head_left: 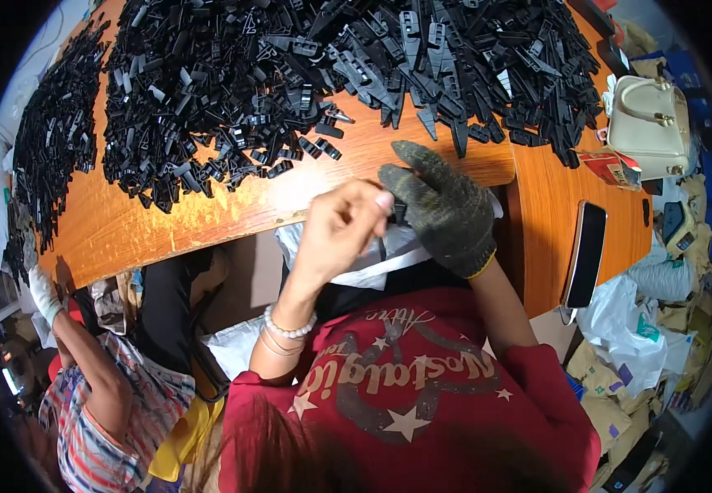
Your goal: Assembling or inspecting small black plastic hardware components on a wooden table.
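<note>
Bare left hand is hovering, fingers curled in, hold unclear. Gloved right hand is hanging just right, half-curled, hold unclear. Small black part is sitting between them; black plastic pieces are covering far counter.

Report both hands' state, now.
Left hand: bare, fingers curled; whether it grips anything cannot be told.
Right hand: gloved, beside a small black part; whether it holds it cannot be told.

This looks like a workshop: black parts heaped across a wooden table, a co-worker alongside.
</note>
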The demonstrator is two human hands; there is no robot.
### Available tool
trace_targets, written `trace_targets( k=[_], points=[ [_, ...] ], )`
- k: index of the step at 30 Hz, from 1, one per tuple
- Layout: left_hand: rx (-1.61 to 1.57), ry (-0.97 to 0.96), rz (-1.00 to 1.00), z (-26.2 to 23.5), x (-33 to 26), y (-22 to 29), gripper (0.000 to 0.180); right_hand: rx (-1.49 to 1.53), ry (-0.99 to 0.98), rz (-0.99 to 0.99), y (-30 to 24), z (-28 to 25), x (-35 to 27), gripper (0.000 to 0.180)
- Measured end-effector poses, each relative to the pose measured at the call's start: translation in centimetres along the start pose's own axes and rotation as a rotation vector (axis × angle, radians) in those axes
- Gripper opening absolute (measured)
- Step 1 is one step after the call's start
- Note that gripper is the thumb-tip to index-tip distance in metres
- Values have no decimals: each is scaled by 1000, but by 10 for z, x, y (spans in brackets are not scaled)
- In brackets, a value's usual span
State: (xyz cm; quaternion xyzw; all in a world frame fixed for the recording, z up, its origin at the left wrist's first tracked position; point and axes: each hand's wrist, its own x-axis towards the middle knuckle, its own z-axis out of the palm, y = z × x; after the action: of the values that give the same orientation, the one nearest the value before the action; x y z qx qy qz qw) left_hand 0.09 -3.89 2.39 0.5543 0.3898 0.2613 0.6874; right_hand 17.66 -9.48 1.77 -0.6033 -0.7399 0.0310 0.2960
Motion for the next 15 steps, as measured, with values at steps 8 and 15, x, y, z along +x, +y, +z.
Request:
trace_targets(
  k=[8, 15],
  points=[
    [1164, 355, 515, -31, 30, 12, 14, 164, -1, 237, -2, -2, 7, 31],
    [876, 166, 549, -15, 22, -2, 13, 366, -51, 475, -2, -21, 15, 33]
  ],
)
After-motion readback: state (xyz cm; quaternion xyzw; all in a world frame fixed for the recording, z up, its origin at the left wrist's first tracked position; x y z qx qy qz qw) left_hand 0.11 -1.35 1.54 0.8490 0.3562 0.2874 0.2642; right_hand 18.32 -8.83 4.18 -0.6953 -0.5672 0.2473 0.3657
